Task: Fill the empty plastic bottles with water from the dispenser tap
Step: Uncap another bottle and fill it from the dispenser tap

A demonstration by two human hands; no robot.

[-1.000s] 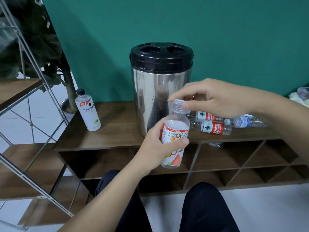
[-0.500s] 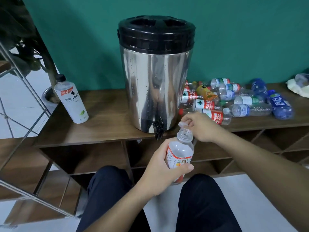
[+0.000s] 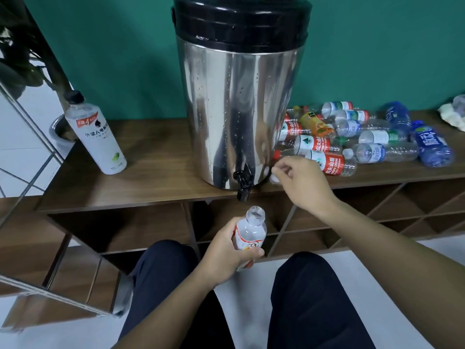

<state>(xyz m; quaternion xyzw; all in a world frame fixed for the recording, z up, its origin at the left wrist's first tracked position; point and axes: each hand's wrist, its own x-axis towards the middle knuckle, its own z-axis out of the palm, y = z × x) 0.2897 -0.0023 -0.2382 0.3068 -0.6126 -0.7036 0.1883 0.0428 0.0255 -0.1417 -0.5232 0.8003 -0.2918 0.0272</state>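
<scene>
From the head view, the left hand (image 3: 227, 255) grips the uncapped bottle (image 3: 250, 234) around its label, mouth up, held out in front of the desk (image 3: 156, 172) and below and slightly right of the tap (image 3: 243, 181). The mouth is not yet under the spout, so if the tap opens now, I'd expect water to miss and run onto the floor or the person's knees. The right hand (image 3: 299, 183) hovers beside the dispenser (image 3: 239, 102), fingers curled and pinching what looks like the small white cap (image 3: 274, 178). With that hand busy, working the tap lever may be awkward, and the cap could drop and roll among the empty bottles (image 3: 364, 137) lying on the desk. The bottle is thin and light; a hard squeeze might buckle it and spill water once it fills.
</scene>
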